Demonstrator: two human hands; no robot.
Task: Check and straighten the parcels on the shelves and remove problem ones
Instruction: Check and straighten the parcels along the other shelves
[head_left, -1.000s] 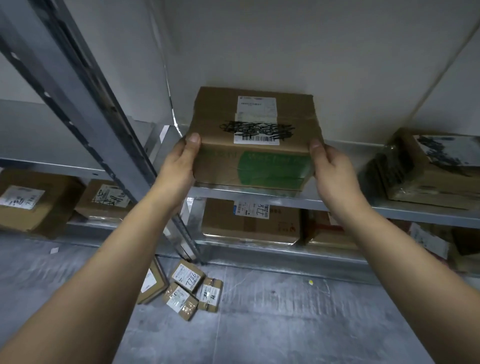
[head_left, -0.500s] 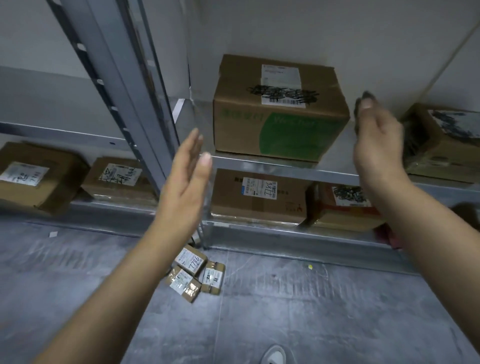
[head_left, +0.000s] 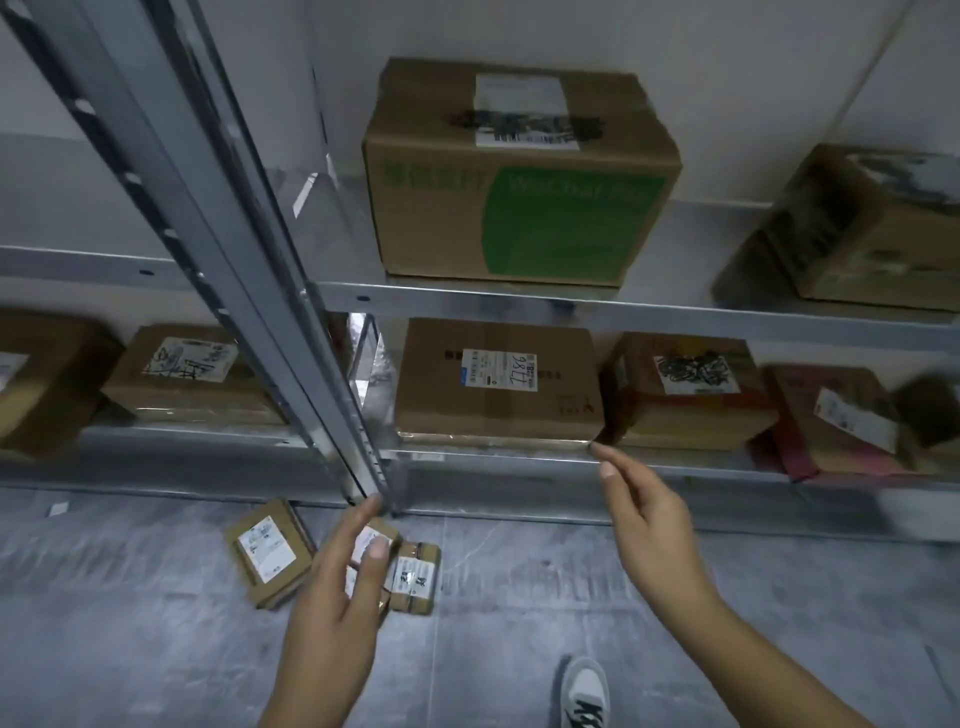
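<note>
Both hands have come off the green box (head_left: 519, 208) and dropped toward the shelf below, and the view has tipped down with them.

Head view: the green box sits on the upper shelf (head_left: 467, 302), square to the front edge and back near the wall, label up. On the lower shelf (head_left: 519, 463) a flat box (head_left: 498, 410) lies beside a red-brown box (head_left: 685, 415), the two close or touching. The right hand (head_left: 649, 519) reaches in with its forefinger out, its tip just at the near right corner of the flat box; whether it touches, I cannot tell. Its other fingers curl loosely and hold nothing. The left hand (head_left: 337, 597) hangs apart to the left, fingers straight and empty, in front of the small parcels (head_left: 267, 551) lying on the floor (head_left: 519, 623).

Judged from this, the upper box is done and the flat box is next. That calls for both hands on its two ends, to check its label and set it straight to the shelf edge.
</note>
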